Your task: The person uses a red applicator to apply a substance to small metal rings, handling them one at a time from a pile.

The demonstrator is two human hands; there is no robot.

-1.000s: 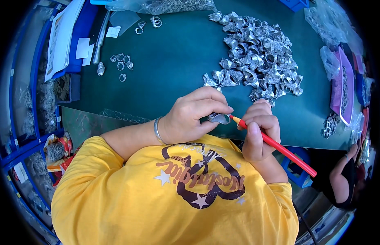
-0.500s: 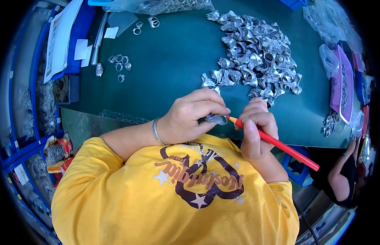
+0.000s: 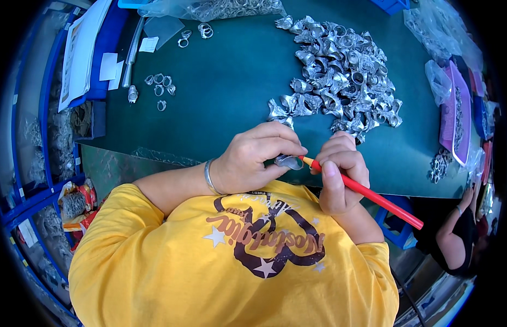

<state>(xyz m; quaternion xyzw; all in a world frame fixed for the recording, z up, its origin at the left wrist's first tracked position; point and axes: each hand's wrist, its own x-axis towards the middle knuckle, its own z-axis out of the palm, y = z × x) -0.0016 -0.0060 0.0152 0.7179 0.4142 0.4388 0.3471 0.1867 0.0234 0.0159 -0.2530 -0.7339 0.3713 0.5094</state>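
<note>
At the table's near edge, my left hand (image 3: 259,150) is closed on a silver-coloured ring (image 3: 290,162), gripped between thumb and fingers. My right hand (image 3: 343,171) is wrapped around a red pencil (image 3: 381,201), whose tip meets or nearly meets the ring; contact is too small to tell. The pencil slants down to the right, its blunt end sticking out past my hand. Just beyond my hands spreads a heap of chunky silver rings (image 3: 346,71). A few of these rings (image 3: 278,111) lie close to my left fingers.
Several slim rings (image 3: 161,82) and a ring-sizing rod (image 3: 132,52) lie on the green table (image 3: 220,82) at left. A purple basket (image 3: 447,117) stands at right by a small ring cluster (image 3: 439,165). Blue shelving (image 3: 43,125) is far left; another person's arm (image 3: 452,231) shows lower right.
The pencil and my right hand have shifted very slightly left. The ring in my left hand appears slightly turned.
</note>
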